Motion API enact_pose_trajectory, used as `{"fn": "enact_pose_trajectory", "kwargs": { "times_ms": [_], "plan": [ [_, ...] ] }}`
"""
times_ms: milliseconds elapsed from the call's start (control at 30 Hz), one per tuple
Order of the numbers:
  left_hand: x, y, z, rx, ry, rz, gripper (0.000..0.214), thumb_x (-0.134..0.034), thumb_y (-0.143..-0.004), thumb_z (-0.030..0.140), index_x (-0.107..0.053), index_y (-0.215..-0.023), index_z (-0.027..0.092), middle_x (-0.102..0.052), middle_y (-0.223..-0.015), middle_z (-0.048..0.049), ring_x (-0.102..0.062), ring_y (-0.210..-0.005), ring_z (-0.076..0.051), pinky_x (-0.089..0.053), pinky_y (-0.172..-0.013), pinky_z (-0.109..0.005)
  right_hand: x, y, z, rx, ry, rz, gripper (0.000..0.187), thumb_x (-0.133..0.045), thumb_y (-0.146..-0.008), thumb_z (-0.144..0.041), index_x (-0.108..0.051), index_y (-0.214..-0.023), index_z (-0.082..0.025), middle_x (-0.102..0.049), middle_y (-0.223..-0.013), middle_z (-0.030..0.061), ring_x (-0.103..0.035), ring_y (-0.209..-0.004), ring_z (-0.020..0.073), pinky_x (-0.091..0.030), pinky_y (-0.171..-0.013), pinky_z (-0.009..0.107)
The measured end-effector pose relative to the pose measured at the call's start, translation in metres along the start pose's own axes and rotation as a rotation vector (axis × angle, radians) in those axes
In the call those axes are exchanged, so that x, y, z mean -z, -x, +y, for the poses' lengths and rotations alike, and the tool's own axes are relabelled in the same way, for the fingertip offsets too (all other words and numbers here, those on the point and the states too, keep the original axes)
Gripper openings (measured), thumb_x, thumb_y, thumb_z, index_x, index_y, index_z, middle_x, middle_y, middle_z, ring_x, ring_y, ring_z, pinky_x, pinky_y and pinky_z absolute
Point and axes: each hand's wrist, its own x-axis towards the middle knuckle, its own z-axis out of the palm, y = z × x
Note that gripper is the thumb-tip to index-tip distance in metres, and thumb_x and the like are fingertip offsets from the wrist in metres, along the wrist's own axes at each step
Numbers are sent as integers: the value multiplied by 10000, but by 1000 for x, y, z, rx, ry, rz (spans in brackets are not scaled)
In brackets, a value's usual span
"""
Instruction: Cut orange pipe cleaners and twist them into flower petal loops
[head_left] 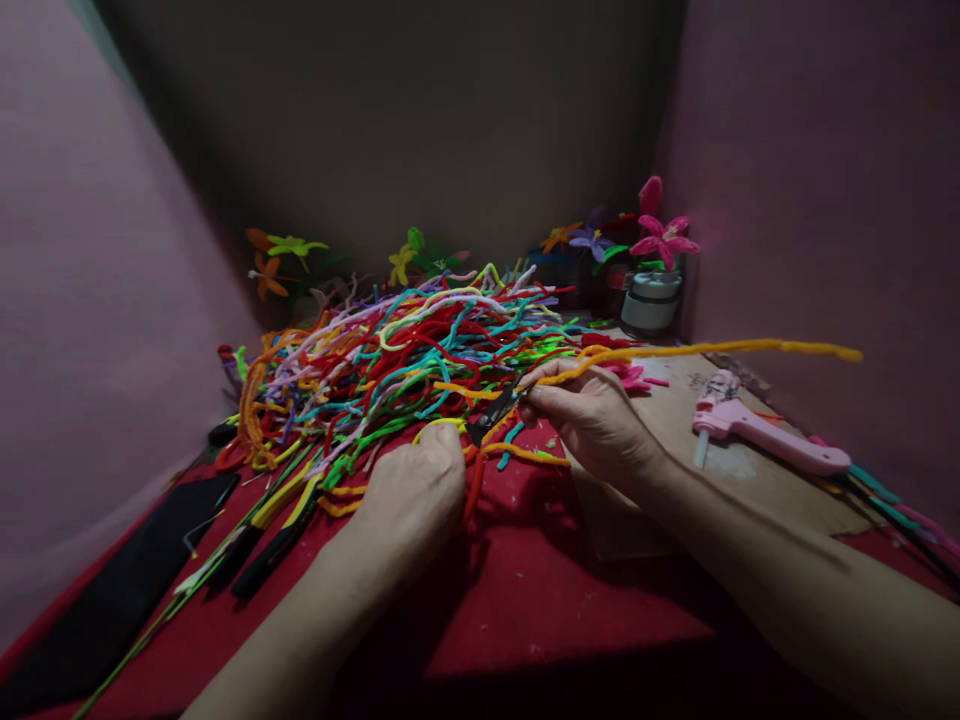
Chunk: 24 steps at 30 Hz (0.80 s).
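My right hand [592, 415] pinches a long orange pipe cleaner [720, 349] that stretches out to the right above the table. My left hand [416, 490] is closed on a small dark cutting tool [491, 415] whose tip points at the pipe cleaner's near end by my right fingertips. Just beyond both hands lies a big tangled pile of pipe cleaners [397, 365] in red, teal, green, orange, yellow and lilac. Short orange cut pieces [525, 456] lie on the red cloth [540, 600] between my hands.
A pink glue gun [757, 432] rests on a brown board [712, 490] to the right. Finished pipe-cleaner flowers [664, 238] stand along the back wall, some in a round container [651, 300]. Green stems and dark strips [247, 540] lie at the left. Pink walls close in on both sides.
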Motion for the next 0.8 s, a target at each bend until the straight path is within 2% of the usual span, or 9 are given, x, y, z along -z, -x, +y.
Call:
{"fn": "enact_pose_trajectory", "kwargs": {
  "times_ms": [333, 600, 800],
  "plan": [
    [2, 0, 1, -14, 4, -12, 258, -237, -807, 100, -470, -913, 124, -597, -766, -122, -628, -681, -250, -451, -564, -319, 1, 0, 2, -27, -8, 13, 29, -603, -649, -129, -605, -667, -151, -583, -608, -3, -528, -535, 96, -425, -581, 251],
    [-4, -3, -5, 8, 96, 49, 193, -246, -816, 111, -428, -854, 159, -598, -761, -87, -619, -666, -210, -438, -589, -289, 3, -4, 4, -36, -72, 55, 23, -630, -633, -145, -610, -644, -140, -569, -585, -8, -532, -550, 100, -440, -552, 242],
    [-4, -2, -2, 48, -30, 19, 236, -230, -809, 103, -446, -898, 134, -585, -761, -110, -625, -657, -257, -448, -551, -334, 2, -5, 4, -16, -88, 85, 29, -630, -628, -140, -614, -652, -148, -582, -606, -6, -536, -557, 99, -448, -554, 247]
  ]
}}
